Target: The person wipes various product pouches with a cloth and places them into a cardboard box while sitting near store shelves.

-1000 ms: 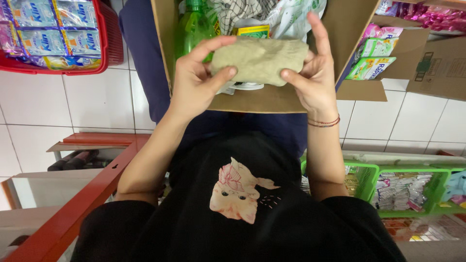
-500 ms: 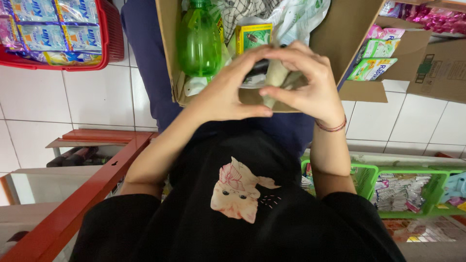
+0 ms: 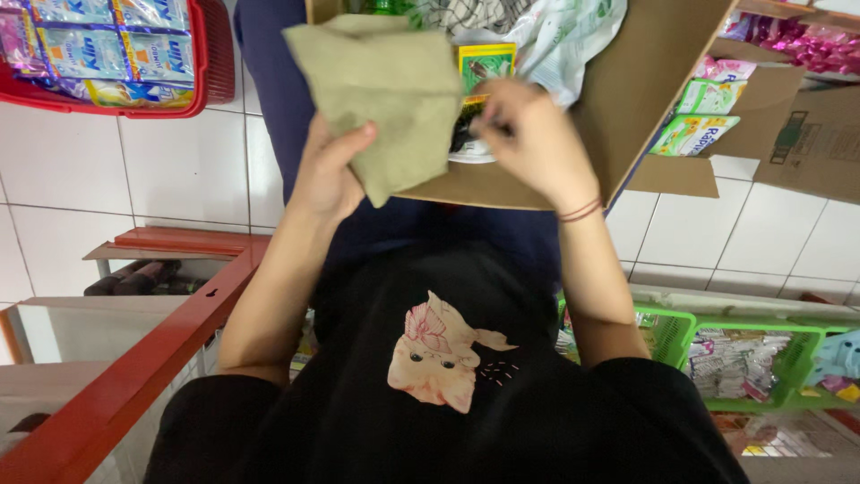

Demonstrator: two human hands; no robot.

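Your left hand (image 3: 327,175) gripped the cloth (image 3: 385,90), a khaki folded piece, by its lower edge, thumb over the front. The cloth stood raised in front of the box (image 3: 627,99) and covered the box's left part; what lay behind it could not be seen. Your right hand (image 3: 528,134) reached into the box with the fingers curled at a dark packet (image 3: 468,125). The fingertips were blurred, so it could not be told whether they pinched the packet or only touched it. A thin red band sat on that wrist.

The top edge of the view cut off the box. Inside it, only parts showed: a yellow-green carton (image 3: 486,64), a white bag (image 3: 573,40), a checked fabric (image 3: 466,13) and a trace of a green bottle (image 3: 387,7). A person in dark blue trousers (image 3: 269,99) stood behind the box; only the legs showed.

The floor (image 3: 116,179) was white tile. A red basket (image 3: 210,54) of blue sachets lay at upper left, partly out of view. Green baskets (image 3: 761,336) with packets stood at lower right, and a red rail (image 3: 152,358) ran at lower left. A second cardboard box (image 3: 806,143) lay at right, near green packets (image 3: 694,134).
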